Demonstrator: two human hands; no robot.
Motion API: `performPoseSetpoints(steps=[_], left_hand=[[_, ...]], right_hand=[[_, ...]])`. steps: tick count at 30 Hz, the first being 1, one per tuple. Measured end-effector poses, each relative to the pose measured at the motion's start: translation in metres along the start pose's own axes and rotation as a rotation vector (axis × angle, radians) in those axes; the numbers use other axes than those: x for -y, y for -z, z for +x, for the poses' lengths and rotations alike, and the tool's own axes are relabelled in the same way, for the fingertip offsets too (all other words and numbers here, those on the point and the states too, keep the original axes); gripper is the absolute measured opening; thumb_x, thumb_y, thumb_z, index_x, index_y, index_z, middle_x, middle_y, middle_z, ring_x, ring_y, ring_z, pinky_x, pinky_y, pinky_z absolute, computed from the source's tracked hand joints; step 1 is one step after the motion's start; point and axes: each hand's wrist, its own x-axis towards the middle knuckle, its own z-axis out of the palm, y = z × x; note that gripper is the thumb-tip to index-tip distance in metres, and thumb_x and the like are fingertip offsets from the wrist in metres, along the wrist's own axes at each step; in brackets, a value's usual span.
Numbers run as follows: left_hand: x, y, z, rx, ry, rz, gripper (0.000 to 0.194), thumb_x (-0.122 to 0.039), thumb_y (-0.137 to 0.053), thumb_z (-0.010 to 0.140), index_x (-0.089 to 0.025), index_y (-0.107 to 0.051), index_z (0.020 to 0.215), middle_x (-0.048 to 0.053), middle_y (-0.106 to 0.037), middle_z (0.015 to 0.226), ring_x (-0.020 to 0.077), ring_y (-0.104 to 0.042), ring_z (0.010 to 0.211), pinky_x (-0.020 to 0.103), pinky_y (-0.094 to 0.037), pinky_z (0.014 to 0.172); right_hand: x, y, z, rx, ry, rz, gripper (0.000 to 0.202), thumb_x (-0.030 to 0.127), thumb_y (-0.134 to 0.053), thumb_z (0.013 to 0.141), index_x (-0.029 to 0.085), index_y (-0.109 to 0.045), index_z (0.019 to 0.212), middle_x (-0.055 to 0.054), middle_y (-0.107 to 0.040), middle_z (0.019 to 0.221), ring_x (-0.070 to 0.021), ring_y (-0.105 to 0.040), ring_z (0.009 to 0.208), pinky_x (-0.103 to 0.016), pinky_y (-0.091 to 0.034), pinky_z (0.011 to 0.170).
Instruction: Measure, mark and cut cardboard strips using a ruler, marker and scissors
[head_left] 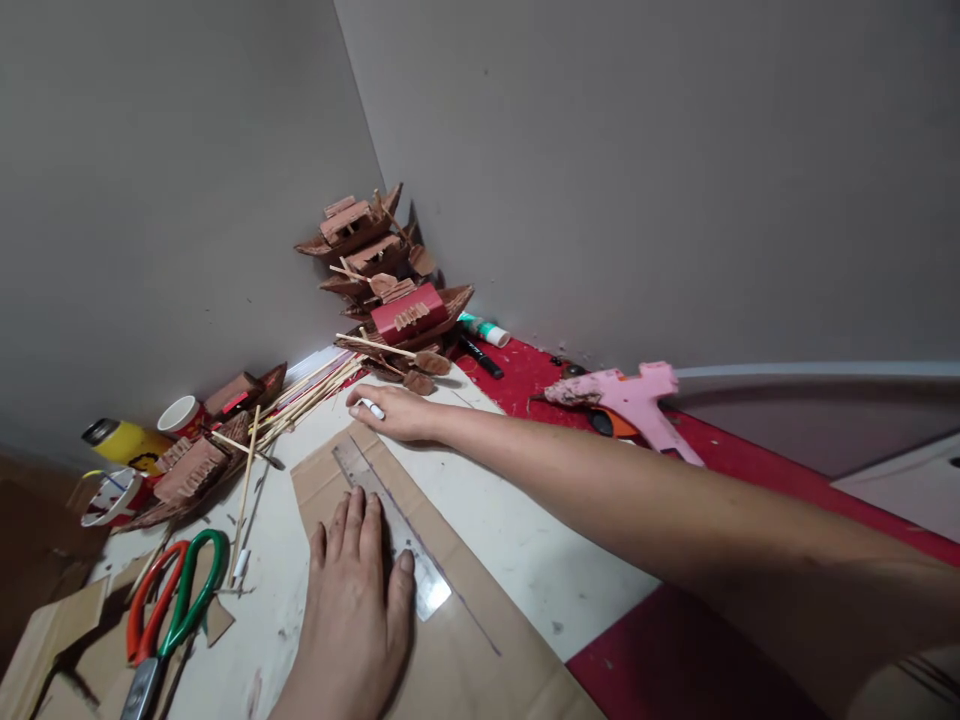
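Observation:
My left hand (pixel 352 590) lies flat with its fingers stretched out, pressing a clear plastic ruler (pixel 431 590) onto a piece of brown cardboard (pixel 480 570). Along the ruler's right edge runs a dark drawn line, which continues past its near end. Beyond the ruler's far end, my right hand (pixel 397 412) is closed around a pen (pixel 373 409); only its white end shows, and the tip is hidden. The right forearm reaches in across the white board from the right side.
Model boats (pixel 409 315) are stacked in the corner, with wooden sticks (pixel 315 395) beside them. Scissors (pixel 169 610) with red and green handles lie at left, near cups (pixel 116 500) and a yellow bottle (pixel 127 445). A pink glue gun (pixel 637 395) rests at right.

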Motion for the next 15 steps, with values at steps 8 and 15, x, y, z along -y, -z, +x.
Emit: performPoseSetpoints(steps=[8, 15], left_hand=[[-0.0006, 0.0, -0.001, -0.008, -0.011, 0.009, 0.059, -0.038, -0.028, 0.096, -0.008, -0.036, 0.146, 0.017, -0.029, 0.155, 0.0316, -0.029, 0.142, 0.056, -0.026, 0.113], [-0.001, 0.0025, -0.0001, 0.008, 0.0, 0.023, 0.06, -0.04, -0.028, 0.095, -0.009, -0.037, 0.146, 0.015, -0.03, 0.155, 0.031, -0.029, 0.142, 0.055, -0.027, 0.113]], right_hand=[[0.001, 0.0001, -0.002, -0.02, -0.007, -0.013, 0.026, 0.034, -0.047, 0.096, 0.02, -0.059, 0.115, -0.007, -0.068, 0.105, -0.0223, -0.061, 0.097, -0.03, -0.041, 0.079], [-0.0002, -0.0001, -0.0015, -0.028, 0.009, -0.018, 0.024, 0.034, -0.047, 0.096, 0.02, -0.059, 0.113, -0.007, -0.068, 0.106, -0.0215, -0.061, 0.096, -0.031, -0.041, 0.081]])
